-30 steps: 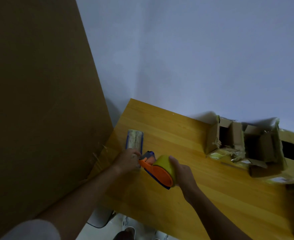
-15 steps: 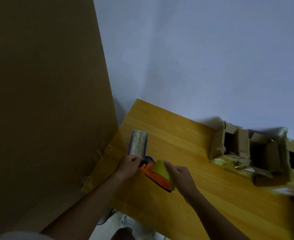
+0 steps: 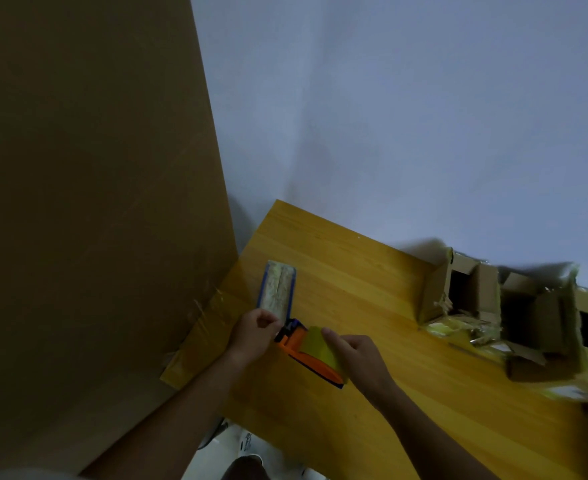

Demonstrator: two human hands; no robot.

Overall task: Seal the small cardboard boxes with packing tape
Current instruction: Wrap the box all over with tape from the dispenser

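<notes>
An orange tape dispenser (image 3: pixel 315 359) with a yellow tape roll (image 3: pixel 318 342) lies low over the wooden table (image 3: pixel 337 271). My right hand (image 3: pixel 356 355) grips the roll and dispenser from the right. My left hand (image 3: pixel 254 332) pinches at the dispenser's dark front end, where the tape end is too small to make out. Just beyond my left hand lies a flat blue-edged pale item (image 3: pixel 278 287). Open small cardboard boxes (image 3: pixel 465 289) with raised flaps stand at the right, next to more boxes (image 3: pixel 542 317).
A large brown cardboard sheet (image 3: pixel 95 202) leans upright on the left, against the table's corner. Yellow tape scraps (image 3: pixel 458 329) lie in front of the boxes. A pale wall rises behind the table. The floor and my shoe (image 3: pixel 247 467) show below the near edge.
The view has shifted slightly. Both hands stay on the dispenser; my left hand's fingers have worked closer onto its front end near the blue-edged item.
</notes>
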